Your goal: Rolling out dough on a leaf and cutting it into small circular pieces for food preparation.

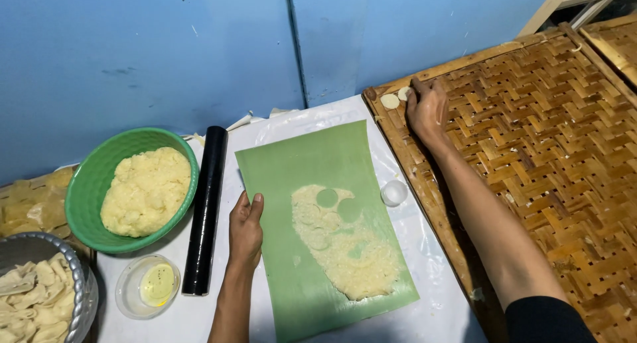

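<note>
Right hand [426, 109] is far right on the woven bamboo tray [544, 137], fingers curled, pressing a dough disc [404, 93] at the tray's far-left corner. Left hand [245, 231] lies flat, fingers together, on the green sheet [305, 157].

Head camera looks steeply down (close) over the worktable [199, 316]

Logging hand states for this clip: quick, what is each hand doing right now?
Left hand: open, resting flat on the green sheet edge.
Right hand: on the woven tray, touching a dough disc; grip cannot be told.
</note>
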